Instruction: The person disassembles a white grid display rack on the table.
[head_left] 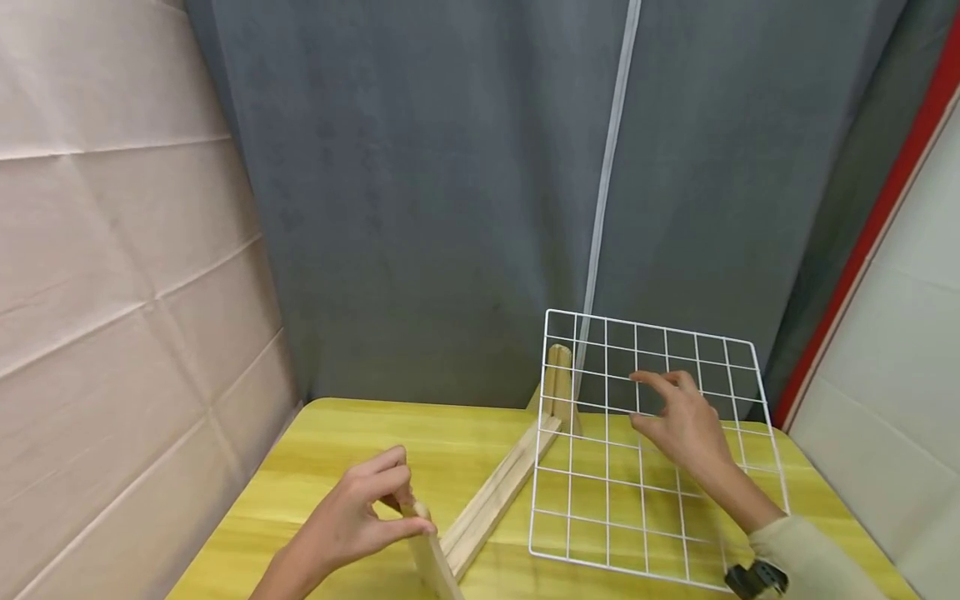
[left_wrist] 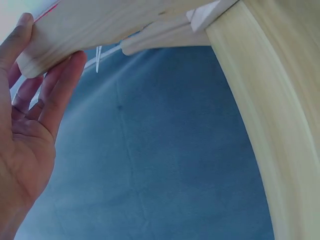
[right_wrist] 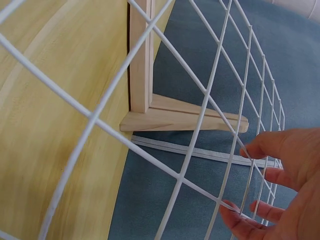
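A pale wooden frame (head_left: pixel 495 492) lies on the yellow table (head_left: pixel 337 450), a long rail with an upright at each end. My left hand (head_left: pixel 408 508) pinches the top of the near upright (left_wrist: pixel 100 25), and its fingers (left_wrist: pixel 60 95) lie against the wood's end. A white wire grid (head_left: pixel 606 483) stands tilted beside the far upright (head_left: pixel 558 375), with its near edge on the table and its far edge raised. My right hand (head_left: pixel 641 400) holds the grid near its upper middle, its fingers (right_wrist: pixel 280 145) curled onto the wires (right_wrist: pixel 200 135) close to the far upright (right_wrist: pixel 142 60).
A grey curtain (head_left: pixel 450 208) with a white strip (head_left: pixel 607 167) hangs behind the table. A beige panel wall (head_left: pixel 112 250) closes the left side, a red-edged panel (head_left: pixel 892 208) the right. A dark watch (head_left: pixel 757 577) sits on my right wrist.
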